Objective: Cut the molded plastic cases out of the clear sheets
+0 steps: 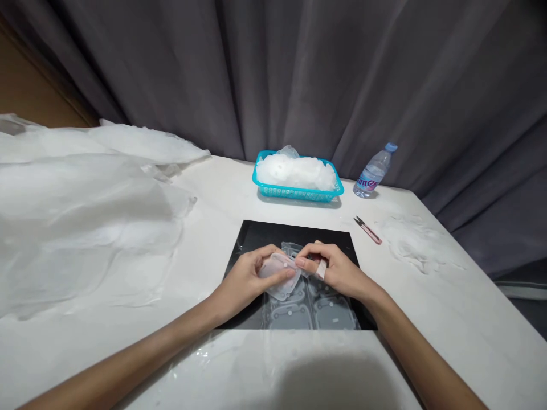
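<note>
My left hand point(252, 277) is closed around a small translucent plastic piece point(280, 273), held just above a black mat point(256, 236). My right hand point(331, 267) pinches the same piece at its right edge; a bandage wraps one of its fingers. Beneath both hands lies a clear moulded sheet point(314, 310) with several rounded rectangular shapes on the mat.
A turquoise basket point(299, 193) heaped with translucent white pieces stands at the back. A water bottle point(375, 171) stands to its right. Small pink-handled snips point(367, 229) lie right of the mat, beside thin plastic scraps point(410, 239). White plastic sheeting point(85, 210) covers the left.
</note>
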`<control>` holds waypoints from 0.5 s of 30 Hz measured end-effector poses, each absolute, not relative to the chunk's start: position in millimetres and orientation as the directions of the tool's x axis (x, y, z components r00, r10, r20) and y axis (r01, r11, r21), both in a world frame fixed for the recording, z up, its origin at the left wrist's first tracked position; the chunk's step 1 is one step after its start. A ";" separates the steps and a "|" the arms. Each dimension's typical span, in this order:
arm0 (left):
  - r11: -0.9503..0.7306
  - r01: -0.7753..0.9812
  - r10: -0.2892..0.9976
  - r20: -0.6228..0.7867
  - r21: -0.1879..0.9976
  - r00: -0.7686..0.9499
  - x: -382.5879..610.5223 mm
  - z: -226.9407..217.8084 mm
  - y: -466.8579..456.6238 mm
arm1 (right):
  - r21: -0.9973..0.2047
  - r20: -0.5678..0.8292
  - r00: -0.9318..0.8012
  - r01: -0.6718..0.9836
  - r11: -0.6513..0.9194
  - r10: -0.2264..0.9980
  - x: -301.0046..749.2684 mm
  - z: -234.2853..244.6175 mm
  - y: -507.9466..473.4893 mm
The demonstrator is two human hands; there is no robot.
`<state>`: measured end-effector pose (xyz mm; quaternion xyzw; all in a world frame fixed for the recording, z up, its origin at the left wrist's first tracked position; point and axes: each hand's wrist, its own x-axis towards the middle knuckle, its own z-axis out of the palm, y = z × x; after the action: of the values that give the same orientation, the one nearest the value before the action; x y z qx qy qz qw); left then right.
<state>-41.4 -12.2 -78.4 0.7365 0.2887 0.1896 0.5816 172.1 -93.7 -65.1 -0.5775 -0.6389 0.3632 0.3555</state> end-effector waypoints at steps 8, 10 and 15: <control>-0.620 0.220 0.539 0.205 0.753 0.817 -49.7 -78.7 -21.8 | -0.626 0.146 0.050 0.778 0.054 0.988 148.2 -76.4 -91.4; -0.461 0.297 0.657 0.097 0.836 0.747 -49.3 -74.3 -13.1 | -0.685 0.144 0.031 0.724 0.077 0.989 154.7 -74.7 -92.5; -0.084 0.158 0.697 -0.055 0.984 0.715 -46.5 -71.5 -0.4 | -0.858 0.056 0.028 0.513 0.034 0.998 171.9 -64.0 -101.5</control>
<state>-46.5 -0.4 -71.5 0.7018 0.3045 0.2231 0.6042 171.9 -101.5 -64.0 -0.6134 -0.6157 0.3271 0.3710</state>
